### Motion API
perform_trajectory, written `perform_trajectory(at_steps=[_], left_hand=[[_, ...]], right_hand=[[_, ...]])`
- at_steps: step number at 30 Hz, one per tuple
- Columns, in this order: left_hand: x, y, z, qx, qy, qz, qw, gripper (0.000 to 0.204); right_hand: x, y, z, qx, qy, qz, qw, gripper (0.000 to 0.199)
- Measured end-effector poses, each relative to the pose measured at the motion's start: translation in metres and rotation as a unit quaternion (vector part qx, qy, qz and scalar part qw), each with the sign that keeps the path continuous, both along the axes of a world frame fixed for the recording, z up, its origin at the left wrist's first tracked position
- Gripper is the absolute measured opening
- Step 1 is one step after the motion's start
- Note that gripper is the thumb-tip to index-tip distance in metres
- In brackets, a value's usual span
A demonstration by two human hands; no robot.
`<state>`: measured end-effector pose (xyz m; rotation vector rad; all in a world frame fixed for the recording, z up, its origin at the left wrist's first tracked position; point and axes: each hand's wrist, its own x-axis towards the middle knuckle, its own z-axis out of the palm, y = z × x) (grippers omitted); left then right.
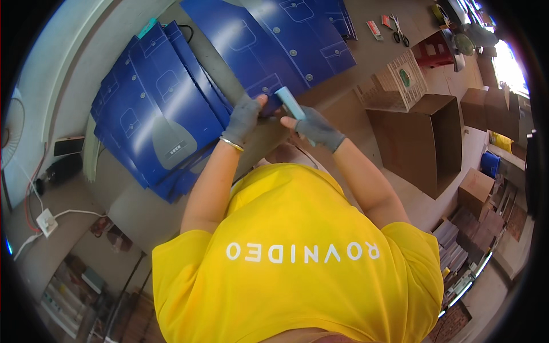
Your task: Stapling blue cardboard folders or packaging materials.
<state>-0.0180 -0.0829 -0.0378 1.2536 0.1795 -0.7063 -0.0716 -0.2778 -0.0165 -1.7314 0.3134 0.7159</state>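
Note:
My left hand (245, 121), in a grey fingerless glove, closes on the near edge of a dark blue printed sheet (273, 104). My right hand (319, 128), gloved the same way, is wrapped round a long, slim light blue tool (290, 103), whose kind I cannot make out. The tool's far end is just right of the held edge. Beyond my hands lies a large blue sheet (280, 48) printed with pockets and buttons. A stack of similar blue sheets (151, 106) fans out to the left.
Scissors (400, 38) and a small red-and-white box (374, 30) lie at the far right. A cream basket (400, 80) and an open brown carton (420, 143) stand to the right. At the left are a phone (68, 147) and a power socket (47, 222) with cables.

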Motion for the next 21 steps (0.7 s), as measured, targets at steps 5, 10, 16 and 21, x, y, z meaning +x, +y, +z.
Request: perform_trajectory(at_steps=[5, 10, 16, 21], left_hand=[[0.015, 0.031, 0.037, -0.015, 0.056, 0.050, 0.997, 0.029], [0.018, 0.036, 0.037, 0.014, 0.083, 0.044, 0.996, 0.030], [0.015, 0.035, 0.026, -0.024, 0.059, 0.070, 0.995, 0.030], [-0.004, -0.009, -0.039, -0.059, 0.094, 0.104, 0.988, 0.020]], right_hand=[[0.019, -0.062, 0.000, -0.106, -0.058, -0.085, 0.989, 0.039], [0.031, -0.082, 0.011, -0.143, -0.026, -0.116, 0.983, 0.035], [0.034, -0.083, -0.001, -0.173, 0.000, -0.115, 0.978, 0.039], [0.023, -0.041, 0.004, -0.078, 0.020, -0.143, 0.986, 0.041]])
